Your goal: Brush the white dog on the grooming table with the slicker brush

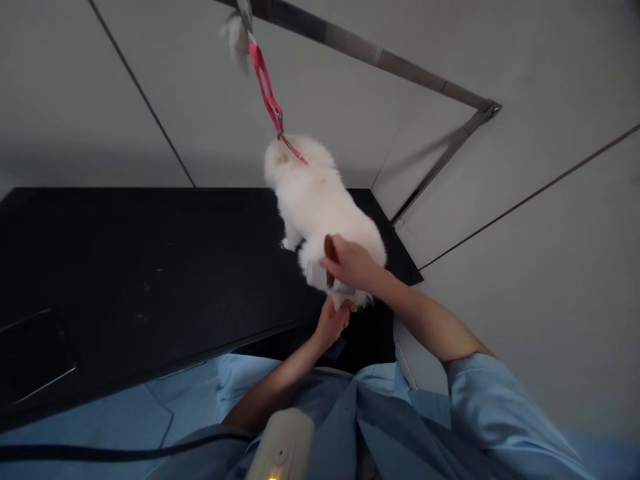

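A fluffy white dog point(320, 193) stands on a black ribbed table point(200, 267), facing away from me. My right hand point(353, 261) is closed around the brown handle of a pet brush point(330, 257). The brush's pale head lies against the fur of the dog's hindquarters. Just below, my left hand point(334, 321) has its fingers closed on the dog's hind leg, with white fur showing at the fingertips. The paw itself is mostly hidden. A pink leash point(270, 100) runs from the dog's neck up to an overhead bar.
The metal bar point(350, 47) slopes across the top and joins a brace at the right wall. A dark flat phone-like object point(37, 353) lies at the table's left. An off-white device point(284, 443) with a yellow light is close to my body; a black cord point(125, 453) crosses lower left.
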`<state>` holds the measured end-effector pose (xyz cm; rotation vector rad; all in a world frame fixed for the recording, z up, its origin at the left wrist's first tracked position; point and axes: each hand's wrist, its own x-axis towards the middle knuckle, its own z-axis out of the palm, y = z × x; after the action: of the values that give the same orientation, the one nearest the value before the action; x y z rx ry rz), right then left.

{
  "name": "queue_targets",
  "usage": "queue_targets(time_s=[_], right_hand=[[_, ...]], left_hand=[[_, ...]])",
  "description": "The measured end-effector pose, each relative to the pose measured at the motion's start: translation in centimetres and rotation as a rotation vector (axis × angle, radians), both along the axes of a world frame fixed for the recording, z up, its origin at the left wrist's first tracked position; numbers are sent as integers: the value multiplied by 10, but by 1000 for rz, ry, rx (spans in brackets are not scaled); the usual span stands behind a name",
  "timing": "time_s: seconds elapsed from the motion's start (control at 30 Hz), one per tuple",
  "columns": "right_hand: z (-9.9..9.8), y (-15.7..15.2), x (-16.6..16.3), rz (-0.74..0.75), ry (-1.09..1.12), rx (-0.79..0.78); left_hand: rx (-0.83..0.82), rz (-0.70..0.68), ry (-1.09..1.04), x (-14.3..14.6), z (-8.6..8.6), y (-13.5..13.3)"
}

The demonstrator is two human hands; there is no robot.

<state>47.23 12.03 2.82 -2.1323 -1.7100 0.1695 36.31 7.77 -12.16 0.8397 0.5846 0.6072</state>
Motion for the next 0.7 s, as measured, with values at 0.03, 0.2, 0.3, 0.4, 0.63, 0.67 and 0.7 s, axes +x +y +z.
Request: queue_targets(time_s=[0.03, 0.2, 0.3, 0.4, 0.63, 0.67, 0.7], right_hand=[[0, 2, -3, 17, -24, -68], [-4, -2, -9, -64, -101, 22], [-10, -9, -8, 10, -55, -60], [-15, -12, -5, -131, 32, 103], [-23, -20, 52, -281, 531, 557], [-21, -21, 63, -335, 627, 642], [-19, -21, 72, -335, 738, 674]], left_hand=[[19, -13, 9, -2, -2, -2], [67, -27, 73, -11, -22, -6], [89, -35, 103, -17, -31, 3], [163, -28, 133, -21, -39, 15], [401, -114, 235, -54, -61, 88], [414, -16, 238, -56, -56, 112], [415, 129, 235, -55, -47, 137]])
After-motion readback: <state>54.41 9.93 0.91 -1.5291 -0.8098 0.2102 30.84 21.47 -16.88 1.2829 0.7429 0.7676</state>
